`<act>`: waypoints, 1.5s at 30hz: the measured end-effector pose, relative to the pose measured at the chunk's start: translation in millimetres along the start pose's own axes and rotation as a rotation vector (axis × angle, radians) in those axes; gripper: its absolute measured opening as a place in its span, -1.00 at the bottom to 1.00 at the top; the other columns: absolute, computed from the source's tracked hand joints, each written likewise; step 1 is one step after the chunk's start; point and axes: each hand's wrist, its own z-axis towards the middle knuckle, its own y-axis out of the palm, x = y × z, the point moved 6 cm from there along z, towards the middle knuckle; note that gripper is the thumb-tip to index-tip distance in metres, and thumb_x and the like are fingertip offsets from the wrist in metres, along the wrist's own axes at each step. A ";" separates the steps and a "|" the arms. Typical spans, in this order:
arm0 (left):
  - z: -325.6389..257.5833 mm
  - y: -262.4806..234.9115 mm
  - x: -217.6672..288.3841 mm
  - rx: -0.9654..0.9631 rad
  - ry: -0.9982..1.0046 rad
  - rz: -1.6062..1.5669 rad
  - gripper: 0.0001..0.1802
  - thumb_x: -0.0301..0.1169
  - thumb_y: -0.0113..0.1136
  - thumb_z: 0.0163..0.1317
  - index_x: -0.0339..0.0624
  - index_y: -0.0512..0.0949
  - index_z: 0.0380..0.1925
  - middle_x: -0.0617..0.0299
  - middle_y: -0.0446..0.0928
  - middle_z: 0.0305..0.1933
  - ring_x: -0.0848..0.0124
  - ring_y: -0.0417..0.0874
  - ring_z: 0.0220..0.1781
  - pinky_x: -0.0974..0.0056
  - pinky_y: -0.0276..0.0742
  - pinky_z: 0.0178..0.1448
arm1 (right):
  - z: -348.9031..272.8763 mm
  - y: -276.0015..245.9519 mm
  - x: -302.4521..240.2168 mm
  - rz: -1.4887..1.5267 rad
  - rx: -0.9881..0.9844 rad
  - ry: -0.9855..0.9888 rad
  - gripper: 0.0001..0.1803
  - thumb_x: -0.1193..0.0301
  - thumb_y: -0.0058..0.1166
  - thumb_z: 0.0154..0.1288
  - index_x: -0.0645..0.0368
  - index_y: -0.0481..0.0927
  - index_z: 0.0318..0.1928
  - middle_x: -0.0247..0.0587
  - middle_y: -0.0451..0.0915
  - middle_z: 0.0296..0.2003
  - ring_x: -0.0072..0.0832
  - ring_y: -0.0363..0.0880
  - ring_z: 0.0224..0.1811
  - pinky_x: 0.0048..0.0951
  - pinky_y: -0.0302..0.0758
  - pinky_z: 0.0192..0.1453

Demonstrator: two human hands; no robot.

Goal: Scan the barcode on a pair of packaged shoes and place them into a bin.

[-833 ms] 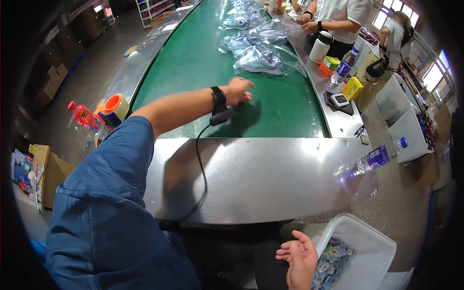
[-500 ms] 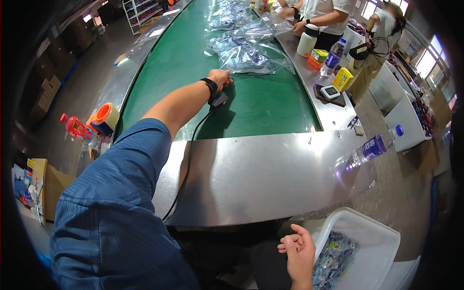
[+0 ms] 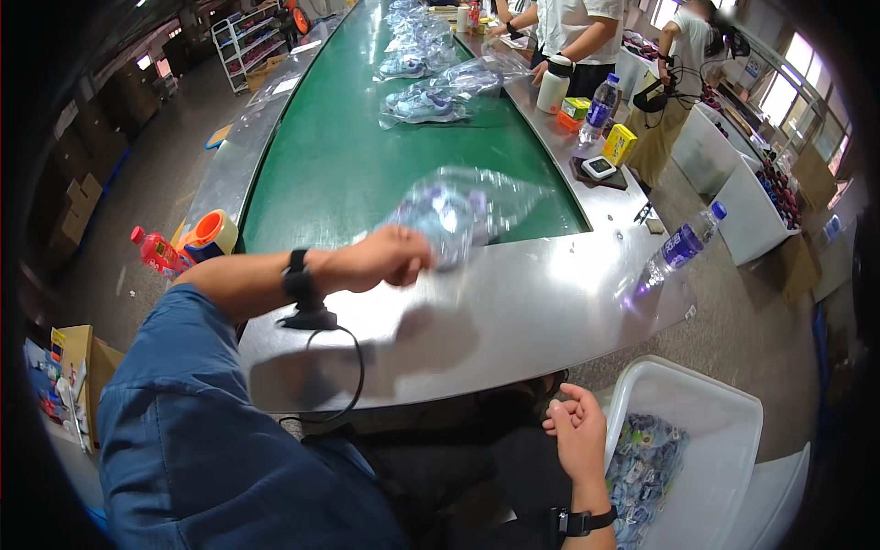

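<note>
Left hand [image 3: 403,258] closed on clear plastic bag [image 3: 449,213] with pale-blue contents, above near end of green conveyor belt [image 3: 321,174]. Right hand [image 3: 579,426] half-open, loosely curled, on wearer's side of belt. Similar bags [image 3: 426,106] lie farther along belt.

I wear a blue shirt [image 3: 188,449], its short left sleeve [image 3: 197,339] stopping near my elbow [image 3: 209,279], a stitched seam running down the cloth. Round my left wrist [image 3: 322,269] goes a black strap [image 3: 298,278], with a dark, boxy module [image 3: 310,319] and a thin black cable [image 3: 360,365] that loops away from it. A black band [image 3: 587,523] circles my right wrist [image 3: 592,495]. My fingers [image 3: 579,395] are bare; dark cloth [image 3: 445,463] covers my lap.
</note>
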 end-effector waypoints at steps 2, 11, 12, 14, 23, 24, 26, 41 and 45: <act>-61.6 31.6 -4.8 -0.227 -0.153 0.176 -0.90 -0.41 0.25 0.40 -0.19 0.66 -0.28 0.32 0.56 -0.49 0.59 0.50 -0.49 0.44 0.33 -0.45 | 0.8 6.6 -1.4 0.014 -0.026 -0.009 -0.61 0.45 0.14 0.47 0.35 0.47 0.21 -0.27 0.62 -0.30 -0.59 0.65 -0.34 -0.60 0.60 -0.25; -32.2 -8.6 35.7 -0.014 0.528 0.776 -0.43 -0.05 0.36 0.38 -0.29 0.59 0.15 0.07 0.64 0.06 0.38 0.63 0.09 0.26 0.57 0.15 | 58.5 77.1 -37.4 0.384 -0.287 0.145 -0.42 0.03 0.15 0.50 0.28 0.51 0.22 -0.22 0.58 -0.05 -0.56 0.55 0.00 -0.47 0.56 -0.10; -19.2 -22.3 19.9 0.084 0.429 0.856 -0.27 0.07 0.33 0.35 -0.31 0.49 0.27 -0.02 0.60 0.14 0.29 0.60 0.17 0.21 0.54 0.22 | 60.6 88.4 -35.7 0.378 -0.288 0.145 -0.42 0.03 0.15 0.50 0.28 0.51 0.22 -0.22 0.58 -0.05 -0.56 0.55 0.00 -0.47 0.56 -0.10; 2.4 -39.3 4.7 0.180 0.334 0.932 -0.11 0.19 0.29 0.33 -0.33 0.40 0.38 -0.11 0.55 0.22 0.21 0.56 0.25 0.17 0.50 0.29 | 65.6 109.8 -29.6 0.359 -0.173 0.152 -0.43 0.01 0.17 0.48 0.27 0.54 0.16 -0.28 0.60 -0.10 -0.58 0.55 -0.10 -0.53 0.51 -0.09; 49.4 -24.3 12.1 -0.022 0.121 -0.121 -0.71 -0.33 0.29 0.44 -0.22 0.60 0.07 0.27 0.69 -0.17 0.58 0.66 -0.26 0.43 0.61 -0.15 | 96.7 75.5 -76.1 0.557 0.141 -0.151 -0.74 0.26 0.17 0.50 0.22 0.68 -0.11 -0.37 0.63 -0.44 -0.67 0.51 -0.37 -0.57 0.42 -0.25; 52.4 -23.0 30.4 0.009 0.204 -0.192 -0.76 -0.30 0.32 0.42 -0.18 0.64 -0.02 0.26 0.70 -0.19 0.57 0.65 -0.32 0.43 0.61 -0.17 | 97.4 65.0 -94.1 0.512 0.174 -0.208 -0.76 0.28 0.17 0.50 0.22 0.68 -0.15 -0.38 0.62 -0.48 -0.67 0.50 -0.41 -0.58 0.40 -0.26; 50.6 -9.6 86.4 0.008 0.385 -0.080 -0.77 -0.25 0.31 0.43 -0.16 0.66 -0.09 0.29 0.70 -0.22 0.59 0.62 -0.36 0.43 0.61 -0.19 | 94.5 35.4 -145.0 0.386 0.226 -0.375 -0.77 0.31 0.16 0.50 0.24 0.71 -0.15 -0.40 0.62 -0.50 -0.68 0.48 -0.46 -0.60 0.42 -0.26; -35.7 65.7 74.1 -0.090 0.904 0.744 -0.94 -0.53 0.38 0.31 -0.21 0.74 -0.24 0.20 0.74 -0.15 0.37 0.74 -0.09 0.23 0.69 0.03 | -8.7 -31.8 -95.4 -0.320 0.375 -0.488 -0.89 0.53 0.25 0.35 0.31 0.73 -0.17 -0.27 0.72 -0.32 -0.57 0.65 -0.25 -0.51 0.57 -0.11; -71.1 71.6 39.3 -0.256 1.022 0.908 -0.86 -0.55 0.49 0.16 -0.15 0.75 -0.28 0.19 0.71 -0.01 0.22 0.69 0.04 0.18 0.66 0.03 | -42.1 -13.5 -72.4 -0.406 0.287 -0.549 -0.85 0.55 0.34 0.22 0.28 0.73 -0.19 -0.15 0.70 -0.27 -0.39 0.68 -0.26 -0.45 0.58 -0.11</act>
